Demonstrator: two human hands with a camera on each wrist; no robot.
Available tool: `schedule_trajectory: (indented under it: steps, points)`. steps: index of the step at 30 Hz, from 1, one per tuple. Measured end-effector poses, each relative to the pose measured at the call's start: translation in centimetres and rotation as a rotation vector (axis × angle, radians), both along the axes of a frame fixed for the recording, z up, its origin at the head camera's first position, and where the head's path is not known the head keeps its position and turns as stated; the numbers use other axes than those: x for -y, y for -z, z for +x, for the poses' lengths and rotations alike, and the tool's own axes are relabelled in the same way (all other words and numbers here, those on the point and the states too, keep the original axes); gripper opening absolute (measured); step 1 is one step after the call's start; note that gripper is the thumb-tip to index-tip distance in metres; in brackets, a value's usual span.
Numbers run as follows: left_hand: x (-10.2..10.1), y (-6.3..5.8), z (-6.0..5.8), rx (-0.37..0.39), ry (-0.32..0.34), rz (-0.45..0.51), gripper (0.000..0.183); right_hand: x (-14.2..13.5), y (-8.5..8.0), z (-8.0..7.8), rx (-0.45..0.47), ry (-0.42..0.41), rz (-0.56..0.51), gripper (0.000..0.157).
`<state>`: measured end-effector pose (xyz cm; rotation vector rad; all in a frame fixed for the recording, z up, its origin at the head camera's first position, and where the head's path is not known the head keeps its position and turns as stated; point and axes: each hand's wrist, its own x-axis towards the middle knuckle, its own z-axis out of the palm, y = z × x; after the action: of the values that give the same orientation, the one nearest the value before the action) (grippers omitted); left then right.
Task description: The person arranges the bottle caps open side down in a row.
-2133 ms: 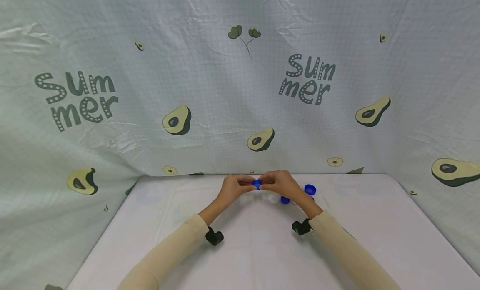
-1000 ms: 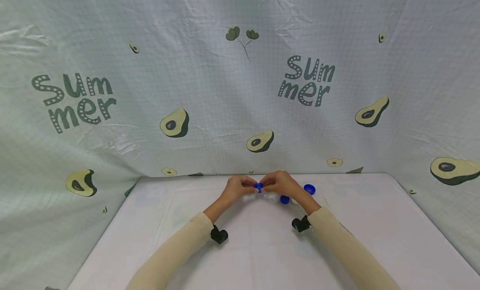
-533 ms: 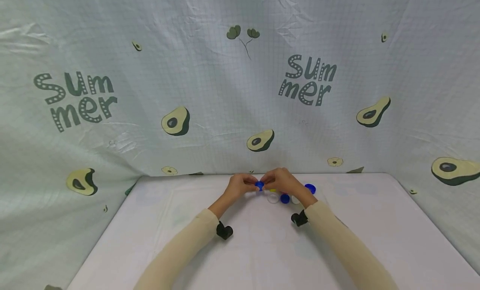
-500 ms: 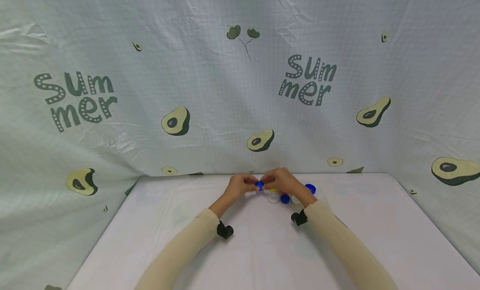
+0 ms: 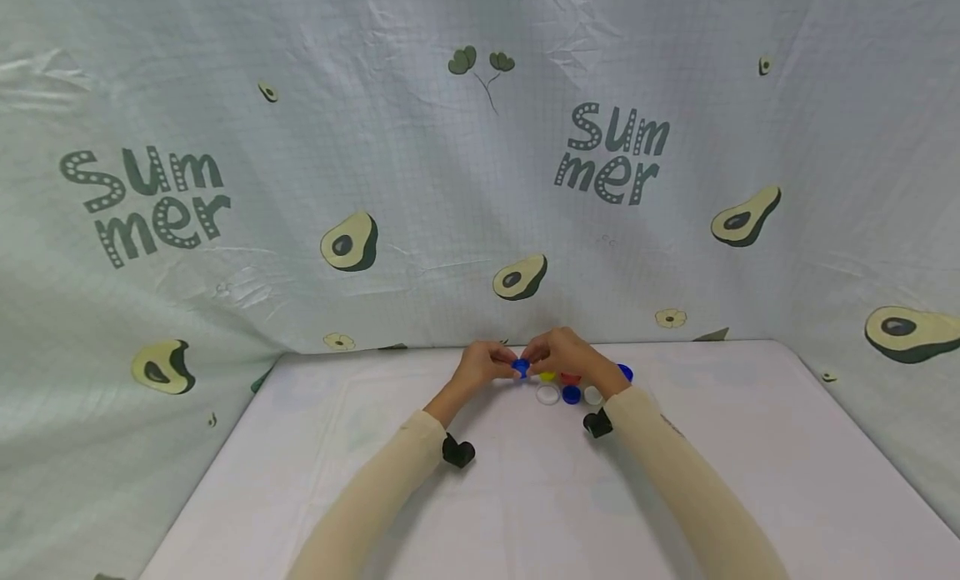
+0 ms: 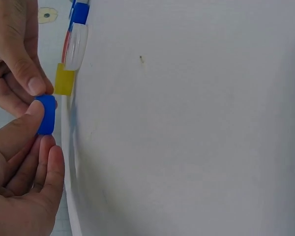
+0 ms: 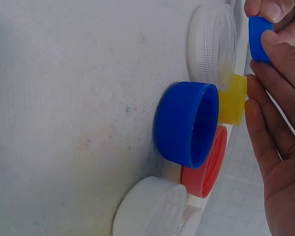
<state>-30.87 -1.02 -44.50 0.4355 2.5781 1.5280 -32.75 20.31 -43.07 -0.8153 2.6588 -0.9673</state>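
A small blue bottle cap point(image 5: 521, 367) is held up between both hands near the table's far edge. My left hand point(image 5: 477, 367) pinches it from the left; in the left wrist view its thumb lies on the side of the cap. From the right, my right hand point(image 5: 567, 357) pinches the same cap, its thumb pressed on it in the right wrist view. Just below my right hand lie a yellow cap point(image 7: 232, 101), a clear ring-like cap point(image 7: 211, 46), a larger blue cap point(image 7: 187, 124), a red cap point(image 7: 204, 164) and a white cap point(image 7: 150, 209).
Partly behind the right wrist sits another blue cap point(image 5: 626, 372) on the white tabletop point(image 5: 517, 497). A hanging sheet point(image 5: 420, 147) with avocado prints rises right behind the far edge. Black wrist cameras point(image 5: 458, 452) are strapped at both sleeves.
Both hands have shifted slightly right with the blue cap between them. The right hand and forearm have moved a little farther from me, and the yellow and red caps now show beneath them.
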Motion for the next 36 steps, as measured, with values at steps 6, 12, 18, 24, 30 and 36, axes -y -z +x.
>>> schedule_trajectory:
  steps: [6,12,18,24,30,36]
  points:
    - [0.14,0.06,-0.27,0.005,0.014,-0.023,0.022,0.11,-0.05,-0.37,-0.016,-0.028,0.029,0.018]
    - [0.29,0.33,-0.48,0.009,0.017,-0.028,0.021,0.39,-0.21,-0.60,0.029,-0.022,0.063,0.019]
    - [0.15,0.09,-0.33,0.002,0.028,-0.042,0.020,0.38,-0.01,-0.95,0.064,-0.006,0.075,0.021]
    - [-0.04,-0.07,-0.17,0.006,0.029,-0.057,0.020,0.20,0.23,-1.01,0.079,-0.009,0.073,0.021]
    - [-0.30,0.06,-0.05,0.012,0.043,-0.078,0.020,0.10,0.48,-0.73,0.062,-0.022,0.089,0.020]
    - [-0.58,0.10,-0.09,0.016,0.046,-0.076,0.021,0.06,0.08,-0.47,0.045,-0.063,0.104,0.017]
